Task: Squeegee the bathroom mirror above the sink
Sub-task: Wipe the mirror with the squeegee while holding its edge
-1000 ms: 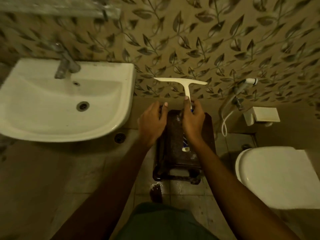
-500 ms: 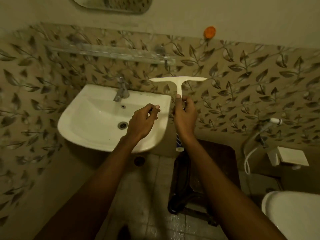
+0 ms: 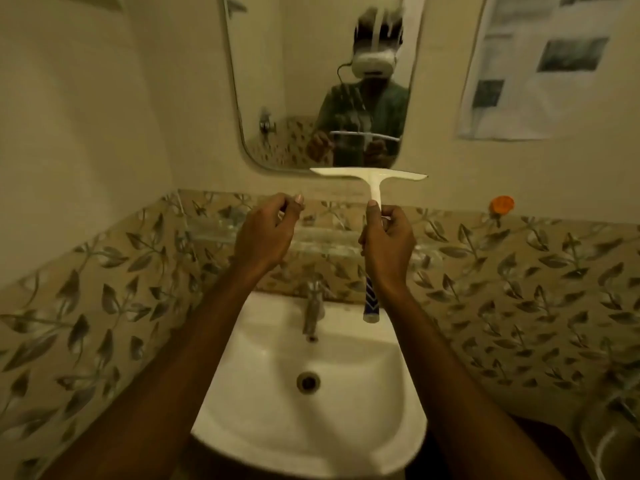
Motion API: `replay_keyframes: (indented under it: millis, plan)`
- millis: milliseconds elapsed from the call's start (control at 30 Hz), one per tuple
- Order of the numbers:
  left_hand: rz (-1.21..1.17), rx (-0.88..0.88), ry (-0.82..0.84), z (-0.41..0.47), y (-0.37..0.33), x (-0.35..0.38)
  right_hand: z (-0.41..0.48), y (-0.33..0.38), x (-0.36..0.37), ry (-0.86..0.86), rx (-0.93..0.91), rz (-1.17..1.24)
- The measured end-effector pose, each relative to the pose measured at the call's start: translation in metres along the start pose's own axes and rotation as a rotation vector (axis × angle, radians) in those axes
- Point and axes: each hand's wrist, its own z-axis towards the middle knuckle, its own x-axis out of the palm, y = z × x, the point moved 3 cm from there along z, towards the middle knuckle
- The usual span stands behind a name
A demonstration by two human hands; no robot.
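Observation:
A white T-shaped squeegee point(image 3: 372, 177) with a blue-patterned handle end stands upright in my right hand point(image 3: 387, 242), which grips its handle. Its blade is level, just below the bottom edge of the rounded mirror point(image 3: 277, 81) on the cream wall. My left hand point(image 3: 266, 233) hovers to the left of the squeegee at the same height, fingers curled with thumb and forefinger pinched, holding nothing I can see. The mirror shows streaks near its middle and reflects me with the squeegee. The white sink point(image 3: 346, 410) is directly below both hands.
A metal tap point(image 3: 313, 308) rises at the sink's back. A glass shelf point(image 3: 214, 233) runs along the leaf-patterned tiles behind my hands. An orange hook point(image 3: 501, 204) sits on the wall at right, papers point(image 3: 540, 64) above it.
I have lifted the squeegee from the dark stool by the toilet and turned left and up. Both hands now sit above the sink, with the mirror in full view.

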Motion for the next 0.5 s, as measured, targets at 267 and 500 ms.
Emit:
replay_keyframes:
  millis: [267, 500]
  plan:
    - [0.17, 0.109, -0.113, 0.136, 0.003, -0.015, 0.09, 0.034, 0.044, -0.049, -0.201, -0.004]
    - [0.285, 0.17, -0.264, 0.228, 0.004, -0.029, 0.17, 0.078, 0.069, -0.084, -0.389, 0.023]
